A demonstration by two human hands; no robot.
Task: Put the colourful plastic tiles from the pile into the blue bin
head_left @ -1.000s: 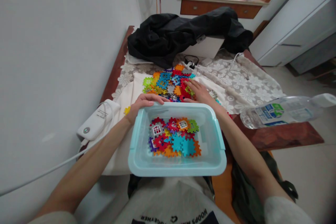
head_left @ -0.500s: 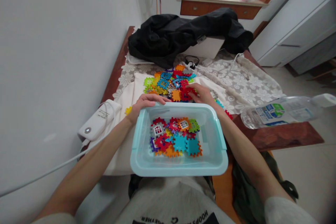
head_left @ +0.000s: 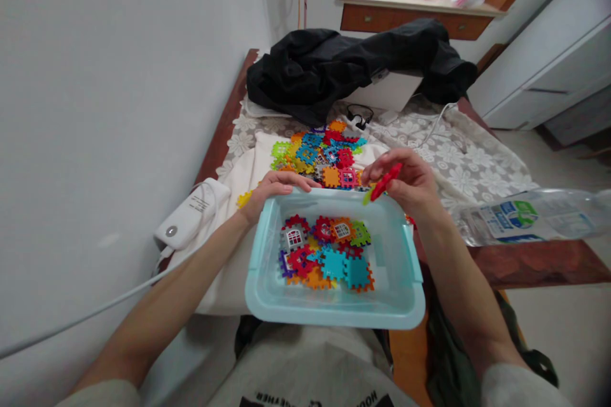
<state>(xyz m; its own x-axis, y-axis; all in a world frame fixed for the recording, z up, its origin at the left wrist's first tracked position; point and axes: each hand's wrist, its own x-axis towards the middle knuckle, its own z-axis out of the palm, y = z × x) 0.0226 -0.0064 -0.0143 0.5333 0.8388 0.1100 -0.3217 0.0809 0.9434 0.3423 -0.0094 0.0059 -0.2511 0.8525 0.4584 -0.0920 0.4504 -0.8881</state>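
My left hand [head_left: 278, 192] holds the far left corner of a light-blue plastic box [head_left: 334, 317], its fingers lying along the far rim. Inside the box are several toothed plastic building pieces [head_left: 333, 263] in red, orange, blue, green and purple, some with window shapes. Above the box's far right corner, my right hand [head_left: 410, 181] pinches a red building piece [head_left: 386, 182] seen nearly edge-on. A bit of light green shows at its lower end; I cannot tell if that is a second piece. Beyond the far rim lies a colourful pile of similar pieces [head_left: 330, 176].
A white power adapter [head_left: 191, 213] with a cable sits at the left by the wall. A clear bottle [head_left: 529, 216] lies on its side at the right. Black cloth [head_left: 305, 73] covers part of a laptop [head_left: 382, 90] at the back, with black earphones [head_left: 359, 117] before it.
My right hand has lifted a red piece from the pile and brought it back to the box's far right corner. My left hand stays on the rim. The view has shifted slightly.
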